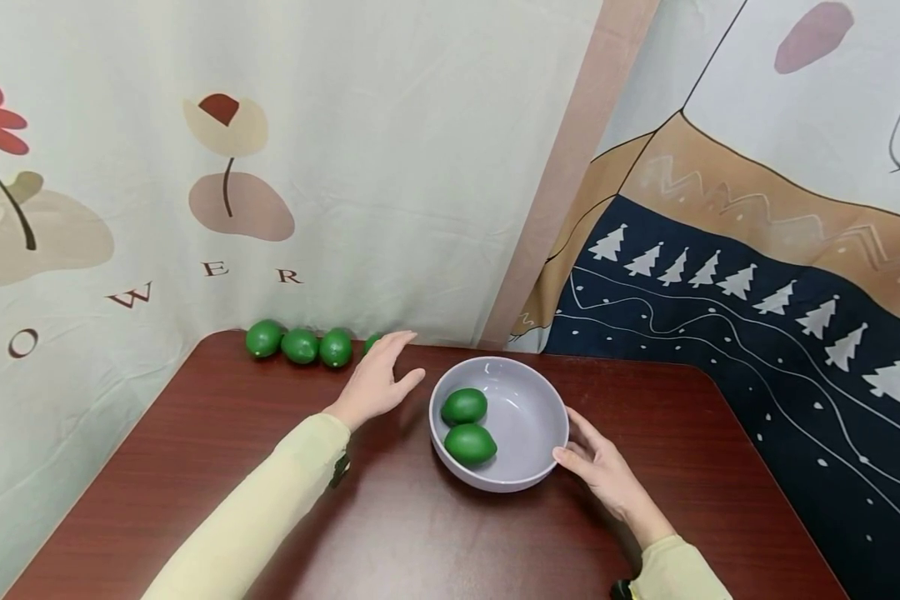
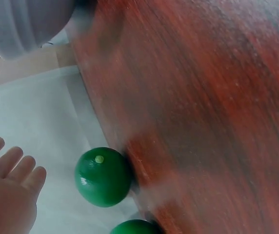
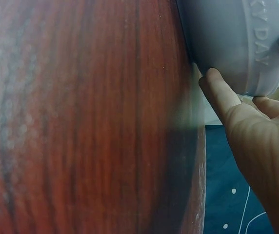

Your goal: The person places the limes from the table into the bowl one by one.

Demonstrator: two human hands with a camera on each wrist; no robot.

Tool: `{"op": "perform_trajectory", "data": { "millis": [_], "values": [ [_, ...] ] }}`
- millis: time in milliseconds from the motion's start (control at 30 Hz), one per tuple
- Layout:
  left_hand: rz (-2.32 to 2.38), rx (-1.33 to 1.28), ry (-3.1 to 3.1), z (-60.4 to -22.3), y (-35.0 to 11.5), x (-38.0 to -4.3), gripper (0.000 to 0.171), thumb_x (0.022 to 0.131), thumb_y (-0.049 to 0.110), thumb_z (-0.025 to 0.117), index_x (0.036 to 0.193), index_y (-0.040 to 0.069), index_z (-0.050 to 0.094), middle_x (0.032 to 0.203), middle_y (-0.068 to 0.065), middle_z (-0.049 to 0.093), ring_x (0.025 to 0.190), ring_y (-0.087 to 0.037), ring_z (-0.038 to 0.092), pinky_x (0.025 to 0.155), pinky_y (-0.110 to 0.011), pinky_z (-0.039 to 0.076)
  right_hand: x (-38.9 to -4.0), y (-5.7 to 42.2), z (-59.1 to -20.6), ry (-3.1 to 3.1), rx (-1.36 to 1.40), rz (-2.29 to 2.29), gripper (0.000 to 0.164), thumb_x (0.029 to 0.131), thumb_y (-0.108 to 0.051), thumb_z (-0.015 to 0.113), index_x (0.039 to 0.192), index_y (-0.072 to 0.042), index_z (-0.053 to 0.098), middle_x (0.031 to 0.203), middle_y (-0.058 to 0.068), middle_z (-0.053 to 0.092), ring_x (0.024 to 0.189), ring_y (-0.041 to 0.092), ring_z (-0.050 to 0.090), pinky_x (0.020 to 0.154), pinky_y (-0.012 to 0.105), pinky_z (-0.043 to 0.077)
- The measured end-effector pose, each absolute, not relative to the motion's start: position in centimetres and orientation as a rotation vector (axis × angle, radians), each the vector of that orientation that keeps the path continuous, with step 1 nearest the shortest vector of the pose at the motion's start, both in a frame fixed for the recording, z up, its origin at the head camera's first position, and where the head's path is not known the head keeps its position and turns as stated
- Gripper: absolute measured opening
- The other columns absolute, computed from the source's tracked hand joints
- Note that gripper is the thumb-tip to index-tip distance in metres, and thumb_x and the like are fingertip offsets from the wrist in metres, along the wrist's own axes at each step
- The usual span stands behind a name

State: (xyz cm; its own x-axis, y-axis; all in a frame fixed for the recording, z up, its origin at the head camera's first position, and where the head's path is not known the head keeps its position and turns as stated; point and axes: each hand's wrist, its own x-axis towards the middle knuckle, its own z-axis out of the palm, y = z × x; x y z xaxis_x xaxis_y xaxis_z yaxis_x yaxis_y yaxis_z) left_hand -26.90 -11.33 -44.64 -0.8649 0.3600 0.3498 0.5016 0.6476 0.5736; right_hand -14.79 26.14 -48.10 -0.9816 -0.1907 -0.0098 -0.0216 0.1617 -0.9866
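A pale lilac-grey bowl stands on the table with two green limes in its left side, one lime behind the other lime. My right hand holds the bowl at its right side, thumb at the rim and fingers against the outer wall. In the right wrist view, raised lettering shows on the bowl. My left hand, empty with fingers extended, hovers left of the bowl. It partly hides a lime at the back edge. Nearby, in the left wrist view, sits a lime.
More limes form a row along the back left edge of the dark red-brown wooden table. Behind it hangs a pale curtain with printed flowers. A navy cloth with white trees hangs at the right.
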Motion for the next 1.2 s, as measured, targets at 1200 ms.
{"op": "perform_trajectory", "data": {
  "millis": [1200],
  "values": [
    [-1.062,-0.342,-2.767,-46.0,-13.0,-29.4,0.073,0.095,0.029,0.07,0.155,-0.001,0.041,0.161,-0.023,0.032,0.15,-0.043,0.027,0.118,-0.061,0.031,-14.9,26.2,-48.2,2.243,-0.237,-1.982,0.075,0.099,-0.001,0.065,0.162,0.001,0.024,0.154,0.037,0.037,0.116,0.005,0.064,0.093,0.018,0.053]
  ]
}}
